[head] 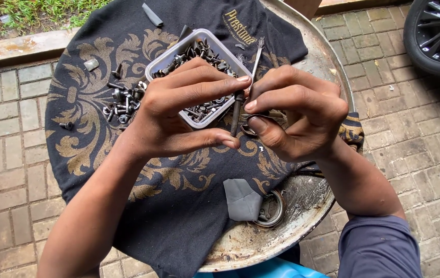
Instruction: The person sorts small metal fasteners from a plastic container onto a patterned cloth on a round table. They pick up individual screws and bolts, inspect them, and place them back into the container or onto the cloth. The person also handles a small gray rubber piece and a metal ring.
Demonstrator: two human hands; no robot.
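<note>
Brick paving all round, a dark car wheel (436,33) at the top right corner of the view. Rusty round drum top (307,206) serves as the bench, most of it draped with a black cloth (179,206) printed with gold scrollwork. White rectangular tub (199,40) of mixed bolts and screws sits toward the far edge of the drum; a loose scatter of bolts (122,100) lies on the cloth just left of it, one stray further left. Grey folded scrap (241,200) near the drum's near edge, touching a metal ring (276,211). Thin brush (257,56) leans by the tub's right side. Left hand (179,110) pinches a long dark bolt (236,110) between thumb and fingers, held upright above the cloth, in front of the tub. Right hand (297,116) curls close against it, fingertips pinching a small metal piece at the shank; cannot tell exactly what. Risk, as judged: the small piece slipping from the pinch and rolling off the cloth onto the paving, or an elbow nudging the tub off the far edge.
</note>
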